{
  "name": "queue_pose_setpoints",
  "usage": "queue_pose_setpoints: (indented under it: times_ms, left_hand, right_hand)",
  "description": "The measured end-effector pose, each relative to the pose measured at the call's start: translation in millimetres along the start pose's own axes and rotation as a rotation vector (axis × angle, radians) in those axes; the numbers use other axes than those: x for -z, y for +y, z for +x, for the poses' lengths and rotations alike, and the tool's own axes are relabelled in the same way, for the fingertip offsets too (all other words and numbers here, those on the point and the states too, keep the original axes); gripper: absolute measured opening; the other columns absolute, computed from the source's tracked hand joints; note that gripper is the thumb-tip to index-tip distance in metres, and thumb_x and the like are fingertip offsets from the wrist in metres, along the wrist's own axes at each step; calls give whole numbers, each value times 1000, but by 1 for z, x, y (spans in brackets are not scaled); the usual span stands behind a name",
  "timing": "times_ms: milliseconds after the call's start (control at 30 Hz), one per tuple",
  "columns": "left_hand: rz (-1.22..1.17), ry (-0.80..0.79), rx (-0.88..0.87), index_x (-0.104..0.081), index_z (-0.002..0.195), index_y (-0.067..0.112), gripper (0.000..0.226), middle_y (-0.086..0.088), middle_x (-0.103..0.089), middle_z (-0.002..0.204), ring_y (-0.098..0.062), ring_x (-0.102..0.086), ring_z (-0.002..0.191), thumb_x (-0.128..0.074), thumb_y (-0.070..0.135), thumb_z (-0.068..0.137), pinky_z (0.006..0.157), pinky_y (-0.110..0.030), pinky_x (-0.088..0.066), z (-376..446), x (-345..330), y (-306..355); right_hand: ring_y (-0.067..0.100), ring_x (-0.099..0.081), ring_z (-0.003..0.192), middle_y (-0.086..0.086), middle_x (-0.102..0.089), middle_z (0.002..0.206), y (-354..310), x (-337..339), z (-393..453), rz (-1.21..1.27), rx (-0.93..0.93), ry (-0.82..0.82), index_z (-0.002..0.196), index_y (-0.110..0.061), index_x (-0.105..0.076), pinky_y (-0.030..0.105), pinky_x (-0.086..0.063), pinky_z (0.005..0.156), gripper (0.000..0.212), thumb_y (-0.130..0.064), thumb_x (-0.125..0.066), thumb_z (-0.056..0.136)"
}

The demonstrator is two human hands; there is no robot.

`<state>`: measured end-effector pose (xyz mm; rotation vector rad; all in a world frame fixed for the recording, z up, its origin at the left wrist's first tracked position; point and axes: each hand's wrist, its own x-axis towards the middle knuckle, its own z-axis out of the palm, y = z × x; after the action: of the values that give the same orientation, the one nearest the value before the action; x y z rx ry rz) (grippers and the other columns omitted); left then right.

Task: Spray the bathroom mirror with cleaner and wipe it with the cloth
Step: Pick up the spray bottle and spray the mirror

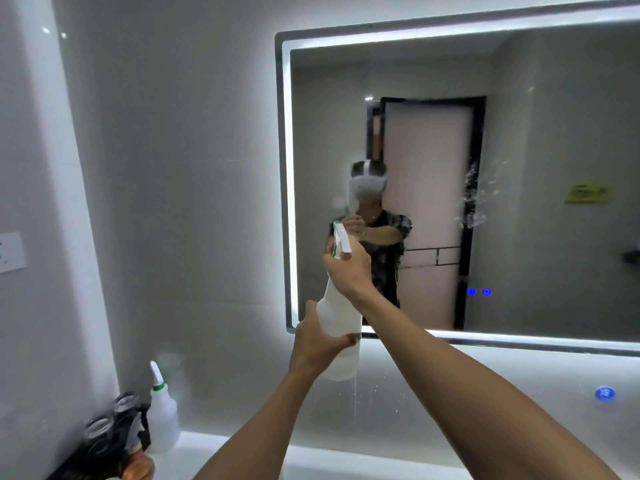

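Observation:
A large wall mirror (540, 109) with a lit white border fills the upper right. Wet spray droplets (472, 199) cling to its glass right of centre. I hold a white spray bottle (337, 317) with a green-and-white trigger head up in front of the mirror's lower left corner. My right hand (348, 271) grips the bottle's neck at the trigger. My left hand (317, 336) grips the bottle's body from below. The nozzle points at the glass. No cloth is in view.
A second white squeeze bottle with a green collar (162, 410) stands on the white counter (207, 448) at lower left, beside a dark rack of clear cups (110, 427). A wall socket (12, 252) sits at far left. Blue touch lights (479, 291) glow on the mirror.

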<state>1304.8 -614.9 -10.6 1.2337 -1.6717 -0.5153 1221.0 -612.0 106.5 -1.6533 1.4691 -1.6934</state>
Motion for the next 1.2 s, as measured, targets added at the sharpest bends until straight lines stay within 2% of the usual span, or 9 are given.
queue_pose_setpoints:
  times_ms: [100,267,400,533,667,767,933,1067,1200]
  left_hand:
    - [4,-2,8,-38,127,23,80,8,-51,111,-14,-55,100,-87,42,67,86,-31,-53,-2,3,0]
    - [-11,-9,18,-37,126,22,79,8,-49,110,-13,-53,100,-87,42,68,82,-27,-49,-7,3,1]
    - [-12,-13,28,-37,127,22,80,8,-49,112,-14,-53,102,-87,41,68,89,-33,-53,-10,2,1]
    - [-20,-23,27,-37,123,25,78,8,-51,111,-14,-55,101,-87,44,66,82,-26,-50,-12,0,-1]
    - [-7,-23,16,-37,122,23,78,7,-51,110,-15,-55,99,-87,44,66,79,-26,-50,-12,-3,3]
    - [-24,-40,6,-38,118,22,74,5,-53,108,-17,-56,97,-87,40,66,76,-27,-50,-10,-8,10]
    - [-42,-91,-27,-39,115,22,73,2,-57,111,-20,-57,100,-87,39,63,76,-32,-52,-8,-19,25]
    - [-51,-125,-56,-38,113,26,72,4,-56,110,-19,-57,101,-87,40,63,74,-30,-50,-7,-30,33]
    - [-93,-166,-61,-40,114,24,72,6,-57,107,-17,-57,99,-88,39,63,73,-29,-48,-9,-39,39]
  right_hand:
    - [15,-52,75,16,-61,99,0,-5,4,-16,-1,19,103,-4,-56,23,-43,61,19,-16,-65,90]
    - [9,-46,67,8,-57,87,2,-10,7,-118,16,87,88,-8,-52,18,-32,54,29,-32,-70,91]
    - [11,-48,71,7,-58,90,6,-13,7,-131,-16,119,100,-8,-58,21,-38,60,23,-30,-63,96]
    - [19,-56,78,10,-61,90,7,-13,6,-168,2,126,98,-6,-61,21,-37,56,18,-23,-56,98]
    - [21,-55,82,13,-59,93,6,-1,6,-126,14,100,103,-2,-59,25,-42,63,15,-15,-53,99]
    - [20,-54,79,13,-59,92,6,11,6,-102,46,92,96,-9,-55,26,-43,62,2,-11,-54,97]
    - [16,-48,67,10,-57,84,6,33,9,-126,34,144,86,-5,-54,28,-43,57,6,-6,-56,92]
    - [20,-48,68,6,-53,74,12,48,11,-114,5,194,84,-2,-55,30,-37,56,8,-9,-55,90]
    - [19,-49,65,1,-51,68,16,56,11,-140,-9,232,83,-1,-56,37,-46,64,25,-24,-64,89]
